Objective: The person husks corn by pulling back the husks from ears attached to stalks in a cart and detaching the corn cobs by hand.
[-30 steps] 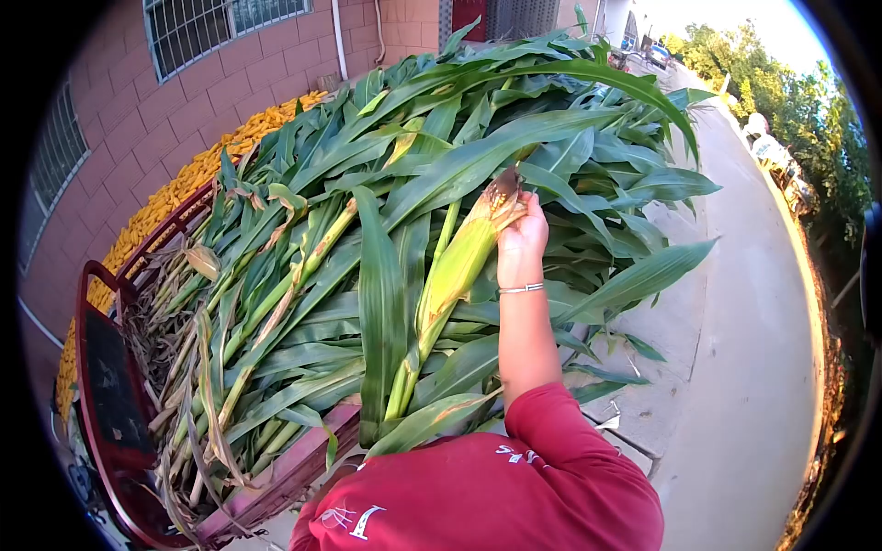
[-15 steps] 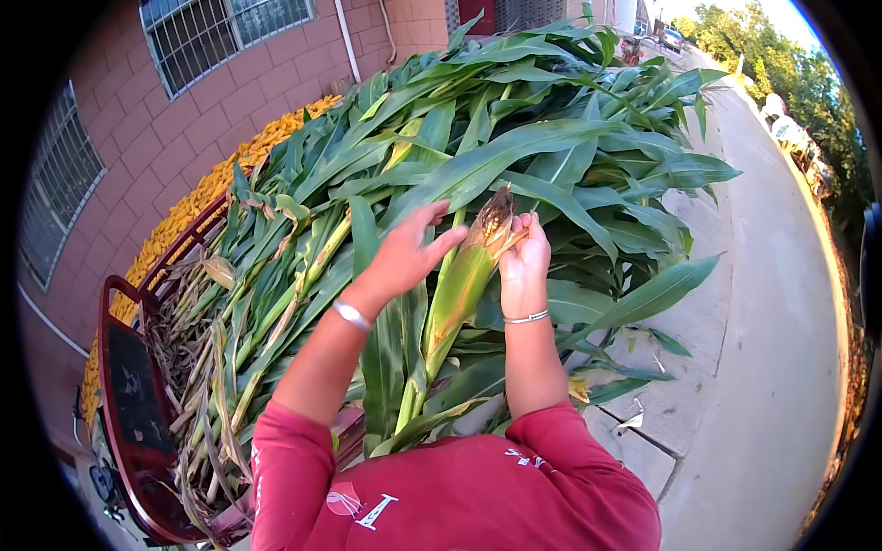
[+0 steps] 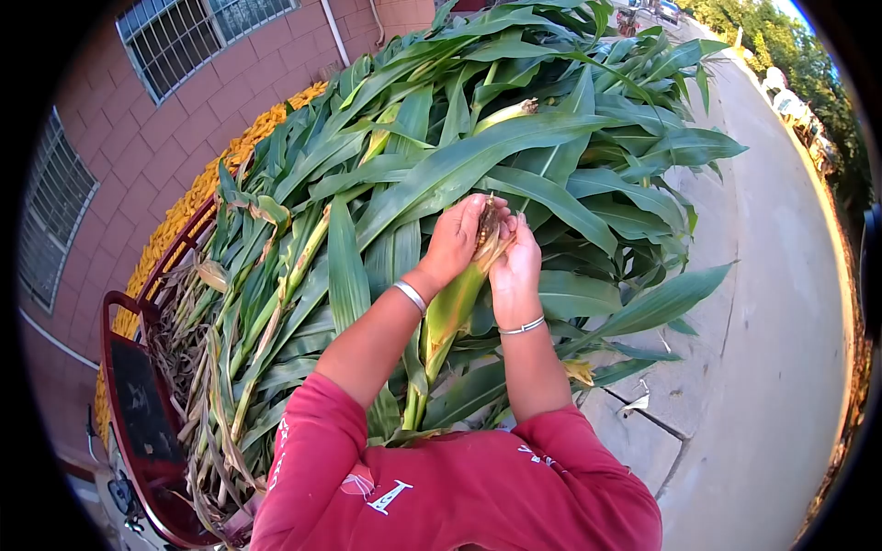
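Observation:
Both hands are at the brown tip of a corn ear (image 3: 448, 308) in its green-yellow husk, near the middle of the view. My left hand (image 3: 452, 241) is closed on the tip from the left side. On the right side, my right hand (image 3: 516, 266) pinches the pale, dry husk end. The ear points upward, with its stalk running down toward my body. Long green corn leaves (image 3: 514, 151) lie behind and around it. A few kernels show at the tip between the hands.
A red-framed cart (image 3: 138, 395) holds the heaped stalks at the left. Yellow corn cobs (image 3: 197, 188) are piled along the brick wall (image 3: 193, 92). A concrete road (image 3: 772, 303) runs along the right, beside shrubs. Another ear (image 3: 505, 116) lies among the upper leaves.
My left hand came in from the left, first apart from the ear, and now closes on its tip. My right hand stays at the husk end.

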The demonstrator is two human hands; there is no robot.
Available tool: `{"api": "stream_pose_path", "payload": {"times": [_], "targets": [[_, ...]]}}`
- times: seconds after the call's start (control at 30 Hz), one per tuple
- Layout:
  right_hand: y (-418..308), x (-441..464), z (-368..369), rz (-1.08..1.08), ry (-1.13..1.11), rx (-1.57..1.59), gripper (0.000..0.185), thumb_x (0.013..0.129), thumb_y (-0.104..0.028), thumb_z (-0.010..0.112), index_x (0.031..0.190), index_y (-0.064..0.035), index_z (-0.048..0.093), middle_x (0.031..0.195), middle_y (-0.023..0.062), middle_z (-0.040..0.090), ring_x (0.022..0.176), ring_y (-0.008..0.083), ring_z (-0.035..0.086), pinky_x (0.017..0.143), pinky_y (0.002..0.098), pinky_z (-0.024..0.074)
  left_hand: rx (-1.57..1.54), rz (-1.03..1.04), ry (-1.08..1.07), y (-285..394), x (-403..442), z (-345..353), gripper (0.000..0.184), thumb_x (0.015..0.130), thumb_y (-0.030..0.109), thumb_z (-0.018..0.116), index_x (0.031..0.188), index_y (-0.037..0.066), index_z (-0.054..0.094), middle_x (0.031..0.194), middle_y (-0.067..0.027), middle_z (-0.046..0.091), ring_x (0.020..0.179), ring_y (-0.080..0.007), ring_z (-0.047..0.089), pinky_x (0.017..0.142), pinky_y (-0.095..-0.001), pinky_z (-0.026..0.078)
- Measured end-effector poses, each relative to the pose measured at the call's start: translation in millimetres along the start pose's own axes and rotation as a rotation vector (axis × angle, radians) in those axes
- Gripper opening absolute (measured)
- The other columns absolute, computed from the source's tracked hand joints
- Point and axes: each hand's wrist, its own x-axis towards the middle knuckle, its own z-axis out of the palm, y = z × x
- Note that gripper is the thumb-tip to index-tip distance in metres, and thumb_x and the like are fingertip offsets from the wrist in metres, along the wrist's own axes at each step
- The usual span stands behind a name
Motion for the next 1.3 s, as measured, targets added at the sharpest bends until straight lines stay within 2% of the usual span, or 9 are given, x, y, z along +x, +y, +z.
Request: {"api": "stream_pose_path", "payload": {"times": [0.17, 0.33, 0.43, 0.6, 0.7, 0.87, 1.13, 1.23, 1.3], "targets": [[1.1, -0.4, 1.3, -0.011, 0.043, -0.026, 0.028, 0.101, -0.020, 0.043, 0.074, -0.0086, 0.044, 0.070, 0.0011, 0.041, 0.067, 0.0130, 0.041, 0.068, 0.0272, 0.0414, -0.160, -0.140, 0.193, -17.5, -1.0, -5.1, 0.038, 0.102, 0.028, 0.038, 0.105, -0.003, 0.059, 0.095, -0.0137, 0.068, 0.084, -0.0181, 0.065, 0.082, -0.0289, 0.051], [-2.4, 0.1, -0.8, -0.027, 0.050, -0.043, 0.028, 0.101, -0.021, 0.043, 0.075, -0.0089, 0.044, 0.070, 0.0008, 0.041, 0.067, 0.0128, 0.041, 0.067, 0.0270, 0.0415, -0.250, -0.232, 0.138, 2.7, -14.2, 2.7, 0.039, 0.099, 0.032, 0.045, 0.111, -0.002, 0.059, 0.119, -0.0116, 0.056, 0.109, -0.0159, 0.053, 0.097, -0.0278, 0.039], [-0.4, 0.0, 1.3, -0.040, 0.076, -0.069, 0.028, 0.101, -0.021, 0.043, 0.075, -0.0091, 0.044, 0.070, 0.0006, 0.041, 0.067, 0.0128, 0.041, 0.067, 0.0271, 0.0415, 0.317, -0.099, 0.122, -0.4, -16.0, -1.5, 0.040, 0.100, 0.034, 0.044, 0.114, -0.001, 0.057, 0.116, -0.0088, 0.055, 0.103, -0.0148, 0.052, 0.094, -0.0271, 0.039], [0.2, -1.2, -1.3, -0.064, 0.050, -0.093, 0.029, 0.101, -0.022, 0.041, 0.076, -0.0089, 0.044, 0.070, 0.0008, 0.041, 0.067, 0.0131, 0.041, 0.069, 0.0280, 0.0412, -0.261, -0.246, 0.050, -3.6, -24.4, -7.2, 0.037, 0.102, 0.029, 0.040, 0.113, -0.002, 0.058, 0.108, -0.0059, 0.060, 0.099, -0.0115, 0.053, 0.092, -0.0262, 0.041], [2.1, -5.6, 7.4, -0.094, 0.095, -0.110, 0.028, 0.101, -0.020, 0.043, 0.075, -0.0098, 0.044, 0.068, -0.0004, 0.042, 0.064, 0.0126, 0.042, 0.068, 0.0279, 0.0447, -0.044, -0.147, 0.077, -30.3, -19.5, -19.5, 0.032, 0.101, 0.024, 0.043, 0.109, -0.004, 0.058, 0.096, -0.0075, 0.063, 0.088, -0.0109, 0.053, 0.081, -0.0293, 0.044], [2.7, -3.9, -0.6, -0.091, 0.077, -0.107, 0.027, 0.101, -0.020, 0.042, 0.076, -0.0081, 0.044, 0.070, 0.0013, 0.041, 0.066, 0.0135, 0.041, 0.068, 0.0281, 0.0413, 0.654, -0.005, 0.190, -18.1, -25.3, -21.1, 0.024, 0.095, 0.018, 0.048, 0.106, -0.002, 0.056, 0.082, -0.0316, 0.059, 0.078, -0.0455, 0.058, 0.068, -0.0439, 0.050], [0.2, -4.6, 1.6, -0.102, 0.153, -0.128, 0.026, 0.100, -0.019, 0.044, 0.077, -0.0087, 0.045, 0.071, 0.0002, 0.042, 0.067, 0.0121, 0.041, 0.070, 0.0270, 0.0417, 1.010, -0.196, 0.101, -15.1, -58.7, -41.8, 0.021, 0.096, 0.019, 0.043, 0.090, 0.000, 0.050, 0.079, -0.0274, 0.060, 0.073, -0.0447, 0.058, 0.065, -0.0498, 0.047], [3.4, 1.5, -17.3, -0.104, 0.025, -0.167, 0.021, 0.100, -0.021, 0.046, 0.086, -0.0057, 0.049, 0.080, 0.0018, 0.047, 0.075, 0.0124, 0.047, 0.077, 0.0279, 0.0439, 0.703, -0.065, 0.259, -44.5, -57.9, -36.9, 0.022, 0.099, 0.020, 0.041, 0.094, 0.000, 0.051, 0.085, -0.0215, 0.062, 0.077, -0.0338, 0.060, 0.069, -0.0411, 0.048], [5.4, -16.2, 4.7, -0.165, 0.004, -0.266, 0.019, 0.099, -0.023, 0.046, 0.097, -0.0044, 0.049, 0.089, 0.0031, 0.049, 0.083, 0.0132, 0.049, 0.081, 0.0289, 0.0443, -0.189, -0.179, 0.333, -66.4, -49.5, -21.1, 0.026, 0.102, 0.022, 0.037, 0.108, 0.000, 0.050, 0.095, -0.0108, 0.062, 0.087, -0.0186, 0.059, 0.083, -0.0307, 0.046]]}}
